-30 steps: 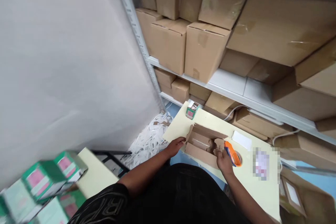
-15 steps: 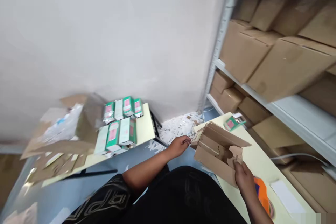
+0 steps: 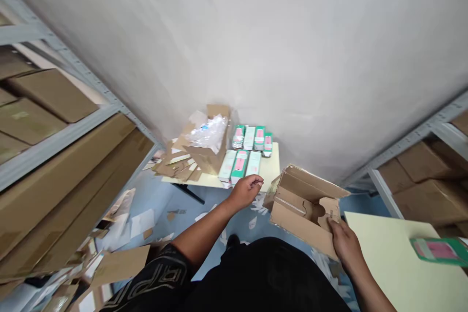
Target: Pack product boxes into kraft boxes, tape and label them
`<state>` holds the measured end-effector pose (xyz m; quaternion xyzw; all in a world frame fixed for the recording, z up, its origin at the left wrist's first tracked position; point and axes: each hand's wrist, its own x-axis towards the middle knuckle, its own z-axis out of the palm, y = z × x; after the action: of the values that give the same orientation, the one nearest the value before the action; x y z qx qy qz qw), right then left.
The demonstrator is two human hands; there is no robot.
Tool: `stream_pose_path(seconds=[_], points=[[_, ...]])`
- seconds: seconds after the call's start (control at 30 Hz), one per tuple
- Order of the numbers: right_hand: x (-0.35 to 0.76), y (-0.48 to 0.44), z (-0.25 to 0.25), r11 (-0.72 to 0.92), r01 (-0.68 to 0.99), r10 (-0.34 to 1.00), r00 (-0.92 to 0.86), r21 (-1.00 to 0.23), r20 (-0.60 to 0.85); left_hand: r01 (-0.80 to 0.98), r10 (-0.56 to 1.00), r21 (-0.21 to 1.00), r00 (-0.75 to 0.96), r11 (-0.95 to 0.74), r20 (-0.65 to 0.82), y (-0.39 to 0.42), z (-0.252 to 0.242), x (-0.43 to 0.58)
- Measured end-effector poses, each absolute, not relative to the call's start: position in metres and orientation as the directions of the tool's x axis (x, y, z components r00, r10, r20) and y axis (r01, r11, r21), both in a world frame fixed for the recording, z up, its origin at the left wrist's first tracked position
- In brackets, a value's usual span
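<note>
Above the littered blue floor (image 3: 165, 204), we hold an open cardboard box (image 3: 302, 228) by its right end, our right grip (image 3: 344, 240) clasped on it there. Our left grip (image 3: 246, 191) hangs loosely curled near the box's other end; we cannot tell whether it is fully closed. Beyond, green-and-white cartons (image 3: 239, 165) sit on a worktop (image 3: 271, 165).
</note>
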<state>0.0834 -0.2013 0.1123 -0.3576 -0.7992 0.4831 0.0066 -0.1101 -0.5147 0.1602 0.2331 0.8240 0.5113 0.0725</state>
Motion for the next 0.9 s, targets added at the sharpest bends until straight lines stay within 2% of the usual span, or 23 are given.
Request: stream_pose_path(seconds=[0.27, 0.37, 0.5, 0.6, 0.7, 0.8, 0.9], points=[[-0.012, -0.345, 0.110, 0.437, 0.498, 0.446, -0.843, -0.749, -0.300, 0.412, 0.258, 0.683, -0.911, 0.603, 0.321, -0.721, 0.215, -0.218], [-0.034, -0.384, 0.111, 0.489, 0.512, 0.425, -0.847, -0.706, -0.320, 0.420, 0.258, 0.590, -0.903, 0.690, 0.343, -0.764, 0.231, -0.278], [-0.048, -0.415, 0.117, 0.522, 0.532, 0.430, -0.839, -0.666, -0.333, 0.350, 0.305, 0.452, -0.937, 0.820, 0.171, -0.778, 0.235, -0.368], [-0.050, -0.425, 0.122, 0.539, 0.546, 0.454, -0.830, -0.642, -0.325, 0.192, 0.232, 0.325, -0.969, 0.926, -0.088, -0.769, 0.225, -0.419], [-0.046, -0.430, 0.124, 0.535, 0.542, 0.476, -0.827, -0.648, -0.298, 0.124, 0.194, 0.283, -0.953, 0.951, -0.233, -0.756, 0.208, -0.445], [-0.039, -0.432, 0.122, 0.499, 0.542, 0.498, -0.818, -0.676, -0.289, 0.109, 0.185, 0.276, -0.946, 0.955, -0.267, -0.751, 0.194, -0.455], [-0.035, -0.432, 0.118, 0.474, 0.554, 0.510, -0.806, -0.685, -0.299, 0.129, 0.192, 0.280, -0.958, 0.951, -0.211, -0.756, 0.190, -0.461]])
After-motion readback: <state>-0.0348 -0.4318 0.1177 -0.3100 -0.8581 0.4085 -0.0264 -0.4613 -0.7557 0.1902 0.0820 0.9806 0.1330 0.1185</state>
